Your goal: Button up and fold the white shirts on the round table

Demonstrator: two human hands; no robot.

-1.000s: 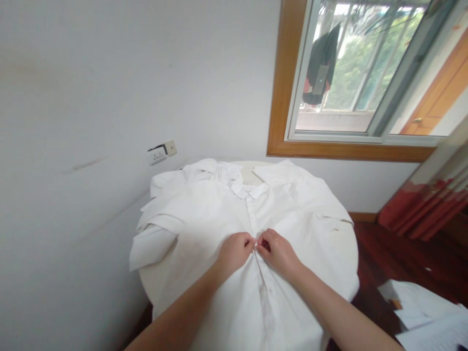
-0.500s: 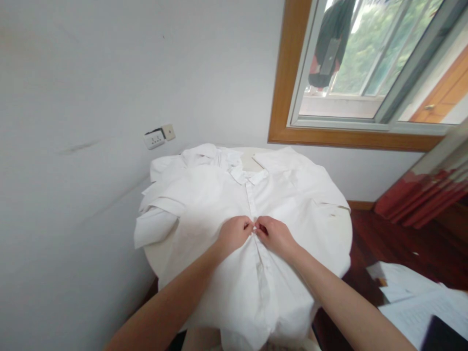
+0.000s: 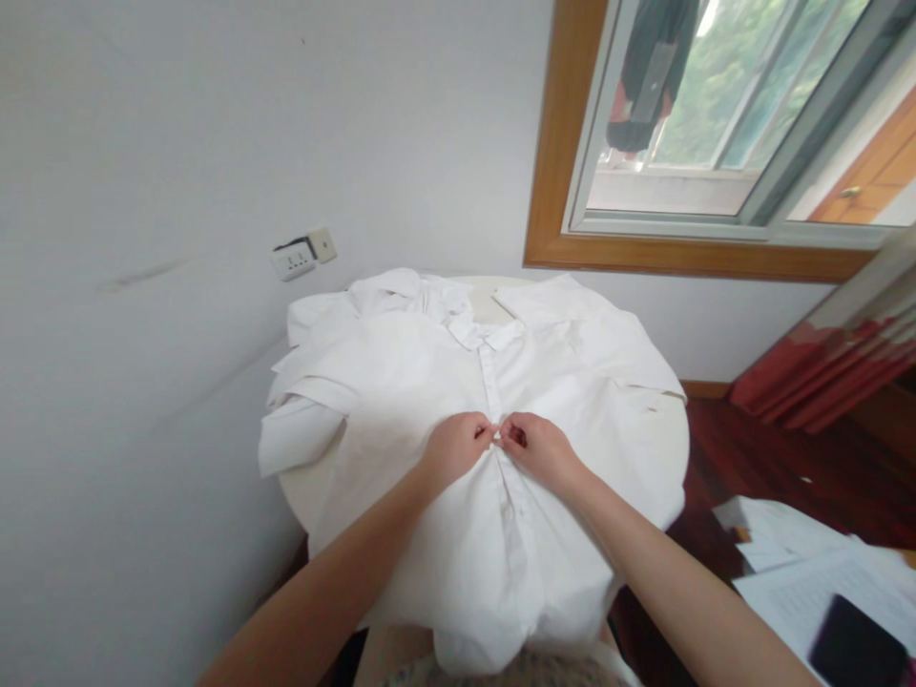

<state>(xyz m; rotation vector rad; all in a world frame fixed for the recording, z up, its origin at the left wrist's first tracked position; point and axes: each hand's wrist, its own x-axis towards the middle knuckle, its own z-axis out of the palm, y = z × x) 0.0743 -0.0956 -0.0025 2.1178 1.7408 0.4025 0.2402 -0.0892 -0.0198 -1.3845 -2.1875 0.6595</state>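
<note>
Shirt (image 3: 401,382) (on table (image 3: 304,491)) pinched: left hand (image 3: 458,448), right hand (image 3: 542,451).

Plain white shirt (image 3: 429,382), no pattern, over a cream table (image 3: 297,489). Behind the shirt, a pale grey-white wall (image 3: 178,143) with a white socket (image 3: 292,260). Above and right of the shirt, an orange-brown wooden window frame (image 3: 558,143) and a dark garment (image 3: 648,67). Right of the shirt, dark red-brown floor (image 3: 773,468), a red-and-beige curtain (image 3: 822,372), white papers (image 3: 794,582) and a black phone (image 3: 851,649).
</note>
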